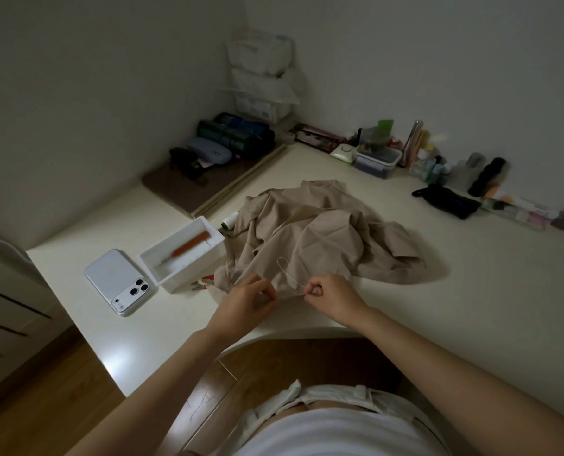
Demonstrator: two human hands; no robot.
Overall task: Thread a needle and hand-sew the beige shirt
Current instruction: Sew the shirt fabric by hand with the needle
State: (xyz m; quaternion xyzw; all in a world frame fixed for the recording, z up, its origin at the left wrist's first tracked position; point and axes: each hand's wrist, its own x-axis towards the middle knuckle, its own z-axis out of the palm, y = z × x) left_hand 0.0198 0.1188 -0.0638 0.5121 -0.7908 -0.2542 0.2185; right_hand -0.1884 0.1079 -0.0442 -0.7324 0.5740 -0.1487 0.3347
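Head view: beige shirt (316, 235) crumpled on table (455, 291), right of white box (181, 263). Near edge pinched by left hand (244, 302) fingers (267, 288). Curled right hand (334, 297) fingers pinch thread (285, 269), loop arching over fabric. Needle possibly there, too small to tell.

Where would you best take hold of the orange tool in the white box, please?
By its orange handle, the thicker far half, coming down from above. The tool lies flat and diagonal in the open-topped box, whose walls likely block a side approach; its thin pale end points to the near-left corner.
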